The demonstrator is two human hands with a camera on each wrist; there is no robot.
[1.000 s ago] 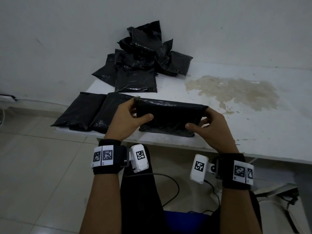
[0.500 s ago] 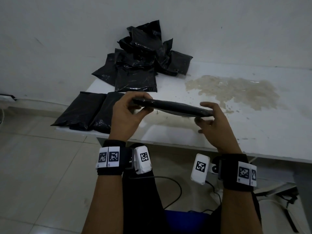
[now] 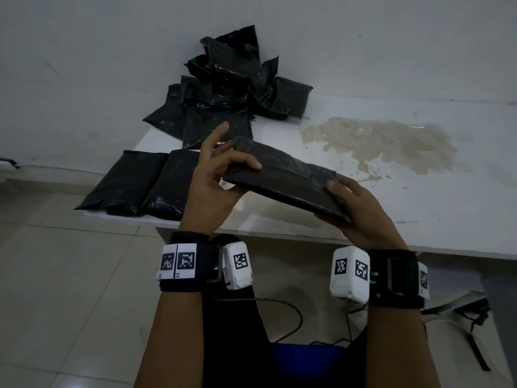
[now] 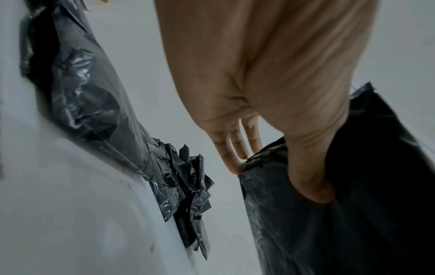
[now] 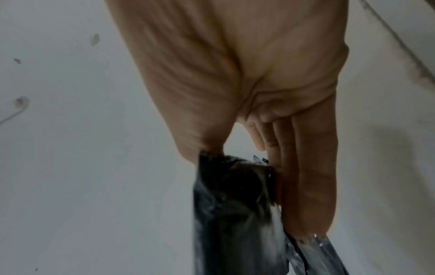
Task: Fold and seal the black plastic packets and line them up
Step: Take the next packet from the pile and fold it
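At frame centre we hold one black packet [image 3: 282,180] above the tabletop [image 3: 419,197], left hand [image 3: 215,186] and right hand [image 3: 361,211] fingers clamped on its ends.

Left of the table: two flat packets [image 3: 134,182] lie side by side at the near edge, touching, blocking that corner.
Back left: a loose pile of packets [image 3: 223,93] leans on the wall [image 3: 84,65], closing the way there.
Middle: the held packet [image 3: 282,177] spans the air above the front edge.
Right: the table [image 3: 447,214] lies bare, only a flat stain [image 3: 386,141].
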